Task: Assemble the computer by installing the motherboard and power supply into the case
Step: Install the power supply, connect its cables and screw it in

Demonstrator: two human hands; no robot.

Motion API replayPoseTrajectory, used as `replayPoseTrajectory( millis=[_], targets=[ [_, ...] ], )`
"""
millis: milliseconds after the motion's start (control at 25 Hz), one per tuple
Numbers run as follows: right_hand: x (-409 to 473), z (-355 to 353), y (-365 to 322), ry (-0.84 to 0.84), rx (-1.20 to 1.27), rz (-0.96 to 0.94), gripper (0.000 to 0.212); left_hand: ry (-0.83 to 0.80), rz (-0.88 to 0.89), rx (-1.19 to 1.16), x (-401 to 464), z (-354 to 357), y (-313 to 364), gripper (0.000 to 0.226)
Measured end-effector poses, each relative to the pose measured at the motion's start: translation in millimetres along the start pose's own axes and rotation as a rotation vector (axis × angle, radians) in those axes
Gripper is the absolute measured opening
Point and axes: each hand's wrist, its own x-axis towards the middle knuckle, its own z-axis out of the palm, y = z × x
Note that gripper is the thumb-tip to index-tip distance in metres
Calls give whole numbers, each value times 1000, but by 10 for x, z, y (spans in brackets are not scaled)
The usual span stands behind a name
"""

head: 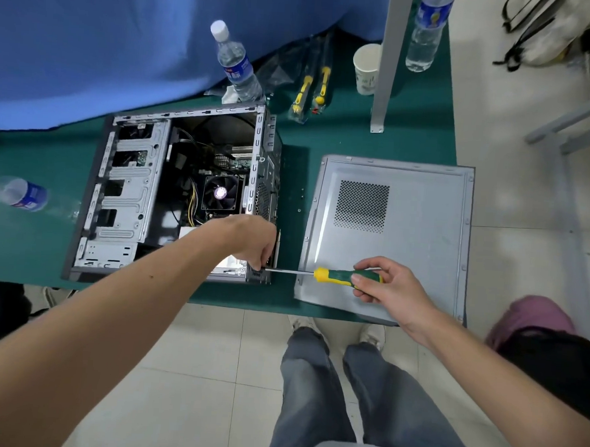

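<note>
**Rear-panel screw at the power supply corner; side panel still off**

Case (172, 196) lies on its side, open face up, on the green bench (376, 142), towards the left part of the front edge. Motherboard (237, 164) is seated inside; its black cooler fan (220, 192) faces up. A pale block at the case's near end, mostly hidden under the left forearm, is probably the power supply (228, 261); cannot confirm it is fully fastened.

Left hand (255, 241): fingers curled down at the case's near right corner, pinching something small at the screwdriver tip, likely a screw; too small to tell.

Right hand (384, 286): wrapped round the green-and-yellow handle of the screwdriver (321, 274), shaft level, tip meeting the rear panel.

Judgement: board in, supply being fixed. Left to do: remaining screws and closing up.

Materials: case is bare stamped sheet steel, ribbed and slotted. Side panel (405, 236), flat grey steel with a perforated vent square, lies at the bench's front right corner. Small loose screws (301, 199) sit between case and panel.
</note>
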Motion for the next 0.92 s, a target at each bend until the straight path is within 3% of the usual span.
replayPoseTrajectory(
  millis=[520,840,920],
  targets=[
    [101,14,40,-53,6,42,17,-79,-45,132,49,6,1,19],
    [100,-29,6,-71,-220,-3,24,60,-43,48,-28,119,-97,18],
    [95,-48,-9,-96,-149,20,25,74,-44,12,-48,130,-115,19]
  ],
)
